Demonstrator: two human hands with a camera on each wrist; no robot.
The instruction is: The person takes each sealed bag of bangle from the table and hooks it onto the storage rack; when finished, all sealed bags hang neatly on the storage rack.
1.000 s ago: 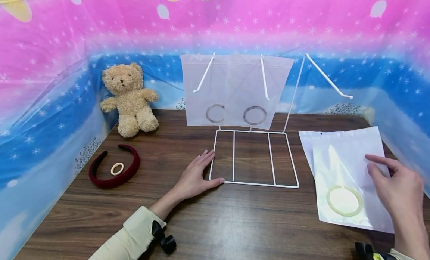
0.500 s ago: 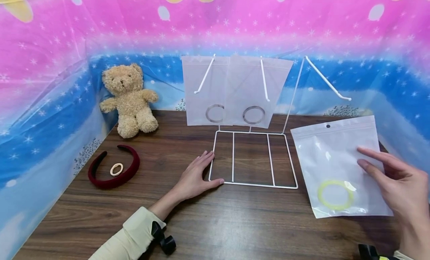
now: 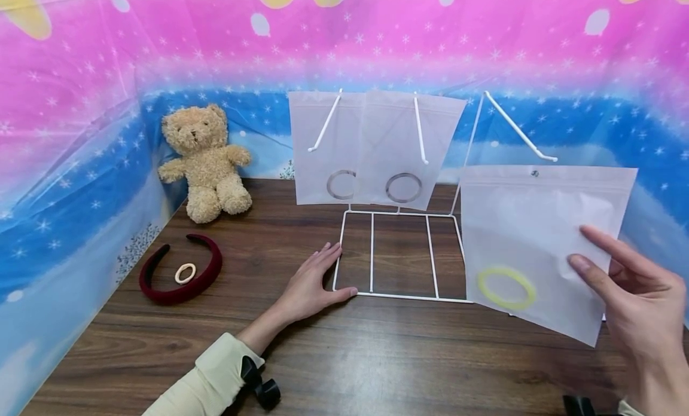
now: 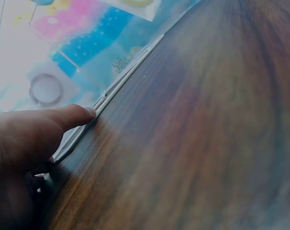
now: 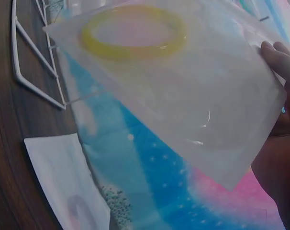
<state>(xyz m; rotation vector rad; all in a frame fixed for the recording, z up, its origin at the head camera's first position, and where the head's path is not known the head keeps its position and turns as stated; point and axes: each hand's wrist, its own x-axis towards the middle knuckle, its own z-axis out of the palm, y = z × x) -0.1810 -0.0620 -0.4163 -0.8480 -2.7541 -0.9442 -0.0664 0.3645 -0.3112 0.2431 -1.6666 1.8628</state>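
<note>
Head view: your white wire rack (image 3: 398, 213) spans the centre, two hanging pouches (image 3: 390, 141) at 1 o'clock, the held pouch (image 3: 538, 225) at 3.

Your right hand (image 3: 640, 290), between 3 and 4, pinches that pouch's outer edge, thumb against fingers; your left hand (image 3: 304, 287), at 7, has its fingers spread apart, touching the rack's near corner. Gripped on one side only, the pouch could swing or slip; lift your left hand and a bump might shift the thin frame. At 2, the bare hook (image 3: 514, 124) could snag the film with its bent tip. The yellow ring (image 3: 530, 292), low inside, may drag the pouch askew, and a sideways pull might tear the small hole (image 3: 535, 174).
</note>
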